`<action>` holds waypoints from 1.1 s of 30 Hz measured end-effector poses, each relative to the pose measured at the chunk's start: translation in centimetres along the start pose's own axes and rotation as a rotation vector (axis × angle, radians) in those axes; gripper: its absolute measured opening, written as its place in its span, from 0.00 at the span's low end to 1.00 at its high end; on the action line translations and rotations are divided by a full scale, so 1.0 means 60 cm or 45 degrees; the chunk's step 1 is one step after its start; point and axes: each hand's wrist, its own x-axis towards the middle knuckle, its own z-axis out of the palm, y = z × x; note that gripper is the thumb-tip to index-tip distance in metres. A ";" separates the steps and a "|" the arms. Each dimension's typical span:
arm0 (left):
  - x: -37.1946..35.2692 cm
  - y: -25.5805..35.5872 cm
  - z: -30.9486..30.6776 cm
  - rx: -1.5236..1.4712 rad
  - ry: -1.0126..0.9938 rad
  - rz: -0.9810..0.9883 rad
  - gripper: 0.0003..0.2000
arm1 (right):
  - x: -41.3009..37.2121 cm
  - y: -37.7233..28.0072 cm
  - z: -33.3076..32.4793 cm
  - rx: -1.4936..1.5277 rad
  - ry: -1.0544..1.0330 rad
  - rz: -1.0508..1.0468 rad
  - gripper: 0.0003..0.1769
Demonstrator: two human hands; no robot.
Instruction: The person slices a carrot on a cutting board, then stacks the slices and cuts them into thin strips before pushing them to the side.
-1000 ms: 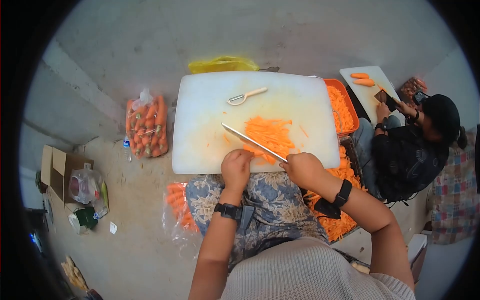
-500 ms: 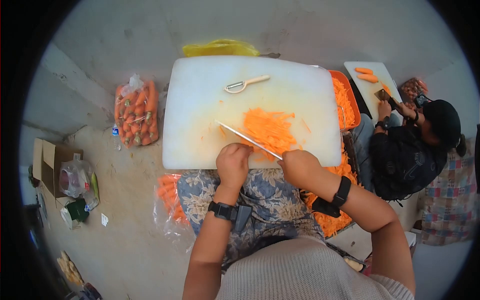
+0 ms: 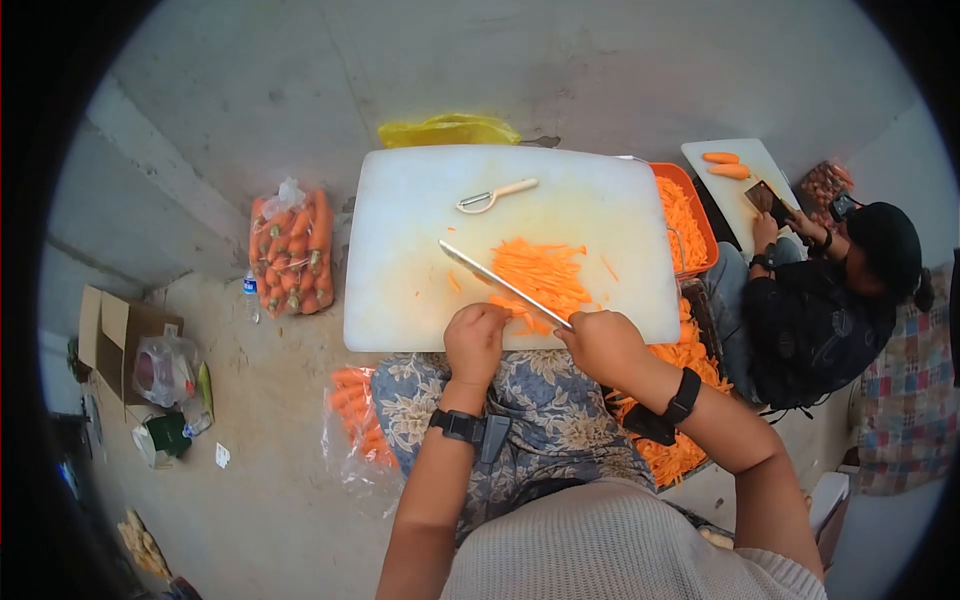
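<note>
My right hand (image 3: 605, 345) is wrapped round the handle of a knife (image 3: 490, 276), whose long blade points up and to the left over the white cutting board (image 3: 400, 240). My left hand (image 3: 475, 342) rests at the board's near edge with its fingers curled together on a bit of carrot (image 3: 516, 311), mostly hidden by the fingers and the blade. Beyond the blade lies a heap of carrot strips (image 3: 541, 270). Farther back on the board is a vegetable peeler (image 3: 497, 196) with a pale handle.
Right of the board stand an orange tub (image 3: 708, 225) and a lower container of carrot strips (image 3: 680, 460). A co-worker (image 3: 820, 310) cuts at another board (image 3: 740, 190). Bagged carrots (image 3: 292, 255) sit at left; another bag (image 3: 358, 415) lies by my leg. A cardboard box (image 3: 125, 330) is farther left.
The view has shifted, so the board sits lower in it. The knife blade has turned slightly, showing more of its face. Both hands stay close together at the near edge.
</note>
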 end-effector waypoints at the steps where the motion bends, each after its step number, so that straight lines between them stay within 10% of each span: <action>1: 0.000 0.001 0.000 -0.003 0.000 0.012 0.03 | -0.003 -0.001 -0.005 -0.017 -0.061 -0.007 0.16; 12: 0.007 0.007 -0.006 0.042 -0.036 0.030 0.04 | 0.010 -0.003 -0.012 -0.124 -0.360 0.047 0.13; 20: 0.002 0.003 0.000 0.027 -0.019 0.024 0.04 | 0.023 0.018 0.064 0.119 0.052 0.035 0.17; 33: 0.003 0.003 -0.002 0.023 0.017 0.049 0.04 | -0.015 0.010 0.001 -0.015 -0.143 0.079 0.17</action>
